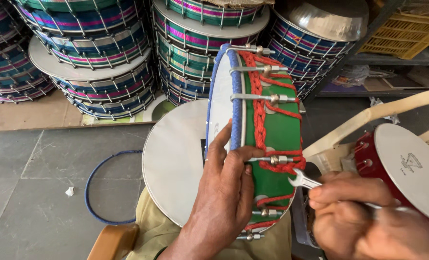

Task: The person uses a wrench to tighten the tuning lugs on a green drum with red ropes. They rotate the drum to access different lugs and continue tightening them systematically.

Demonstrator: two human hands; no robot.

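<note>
A green drum [278, 130] with red braided rope, a blue rim and metal tension bolts stands on edge on my lap. My left hand [226, 192] grips its rim, fingers over the white head and thumb on the green shell. My right hand [364, 216] holds a small silver spanner [303, 181], whose open jaw lies beside a bolt [272, 159] near the red rope.
A second white drum head [171, 159] lies flat behind the green drum. Stacks of striped drums [99, 53] fill the back. A red drum [407, 168] rests on a cream plastic chair [368, 118] at right. A blue hoop [96, 192] lies on the grey floor.
</note>
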